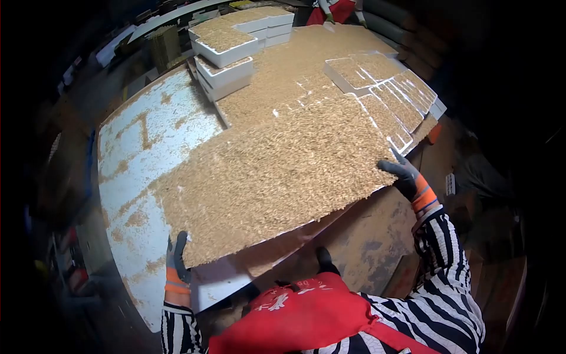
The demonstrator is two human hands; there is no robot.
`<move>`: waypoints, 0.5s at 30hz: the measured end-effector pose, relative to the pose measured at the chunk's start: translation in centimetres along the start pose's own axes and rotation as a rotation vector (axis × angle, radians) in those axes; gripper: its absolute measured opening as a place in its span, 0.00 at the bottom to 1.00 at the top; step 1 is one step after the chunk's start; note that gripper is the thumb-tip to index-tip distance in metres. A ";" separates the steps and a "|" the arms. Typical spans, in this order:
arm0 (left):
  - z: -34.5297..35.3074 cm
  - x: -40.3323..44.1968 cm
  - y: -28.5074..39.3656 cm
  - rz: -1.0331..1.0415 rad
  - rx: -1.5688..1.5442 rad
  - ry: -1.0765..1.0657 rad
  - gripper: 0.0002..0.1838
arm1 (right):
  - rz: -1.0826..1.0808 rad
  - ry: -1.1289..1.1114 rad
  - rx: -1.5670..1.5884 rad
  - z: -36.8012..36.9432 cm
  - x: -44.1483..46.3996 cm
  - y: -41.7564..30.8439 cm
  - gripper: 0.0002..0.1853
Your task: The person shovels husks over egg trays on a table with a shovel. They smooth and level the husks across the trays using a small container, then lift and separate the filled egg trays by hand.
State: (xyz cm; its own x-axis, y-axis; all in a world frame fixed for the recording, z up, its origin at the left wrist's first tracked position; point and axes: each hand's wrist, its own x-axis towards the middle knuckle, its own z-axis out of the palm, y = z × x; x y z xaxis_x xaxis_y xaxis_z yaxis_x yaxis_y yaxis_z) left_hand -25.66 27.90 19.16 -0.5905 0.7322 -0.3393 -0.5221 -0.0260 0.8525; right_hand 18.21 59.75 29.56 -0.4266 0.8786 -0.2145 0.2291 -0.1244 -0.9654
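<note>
A wide panel covered with tan flakes [277,171] spans the space in front of me, tilted over the table's near edge. My left hand [178,258], in a dark glove with an orange cuff, grips its near left corner. At its right end, my right hand [402,175], gloved alike, is closed on the edge with the thumb on top. The fingers under the panel are hidden on both sides. Just beyond the right hand lie white-edged trays filled with flakes [394,106].
White boxes topped with flakes [227,71] are stacked at the back left. A white tabletop [138,194] with scattered flakes lies on the left. Loose flakes [295,56] spread behind the panel. Across the table, a co-worker's gloved hand [329,17] shows beside a red apron.
</note>
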 end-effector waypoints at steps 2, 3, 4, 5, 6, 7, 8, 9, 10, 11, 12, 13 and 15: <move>5.8 0.1 -3.0 -0.024 -0.039 0.041 0.30 | 0.055 0.043 0.002 -6.6 2.1 0.4 0.46; 8.3 0.2 -4.4 -0.035 -0.048 0.085 0.30 | 0.098 0.049 0.007 -8.9 3.4 -0.2 0.48; 10.8 0.0 -5.8 -0.029 -0.061 0.104 0.30 | 0.052 -0.014 0.009 -12.3 5.8 1.3 0.48; 13.1 -0.1 -6.9 -0.025 -0.069 0.121 0.30 | 0.009 -0.076 0.016 -15.4 8.3 3.0 0.47; 12.7 -0.2 -6.6 -0.046 -0.077 0.121 0.30 | 0.041 -0.090 -0.012 -14.2 7.7 1.2 0.47; 13.1 -0.1 -7.2 -0.080 -0.102 0.125 0.30 | 0.058 -0.101 -0.035 -13.6 7.0 -1.1 0.46; 13.1 -0.2 -7.7 -0.113 -0.123 0.129 0.30 | 0.076 -0.113 -0.055 -13.2 6.8 -2.5 0.45; 13.0 -0.1 -8.1 -0.145 -0.151 0.126 0.29 | 0.070 -0.065 -0.081 -13.0 6.7 -3.0 0.46; 13.4 -0.3 -8.4 -0.157 -0.172 0.102 0.29 | 0.035 -0.061 -0.050 -13.4 7.5 -2.7 0.44; 13.8 -0.2 -9.0 -0.150 -0.184 0.112 0.29 | 0.000 -0.062 -0.018 -14.2 8.7 -1.8 0.43; 14.3 -0.2 -9.6 -0.140 -0.195 0.126 0.29 | -0.030 -0.068 0.017 -15.0 9.2 -1.6 0.43; 14.9 -0.6 -9.5 -0.155 -0.207 0.141 0.29 | -0.061 -0.075 0.053 -15.8 9.8 -1.5 0.42; 15.1 -0.9 -9.4 -0.146 -0.226 0.155 0.29 | 0.033 -0.072 0.195 -16.2 10.6 -1.9 0.41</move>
State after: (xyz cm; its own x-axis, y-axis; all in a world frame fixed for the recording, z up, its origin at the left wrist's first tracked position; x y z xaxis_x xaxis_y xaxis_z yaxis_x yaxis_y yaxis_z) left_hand -10.91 37.73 17.42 -0.5769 0.6270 -0.5236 -0.7219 -0.0913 0.6860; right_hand 27.43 76.81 31.56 -0.4843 0.8385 -0.2497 0.0731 -0.2456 -0.9666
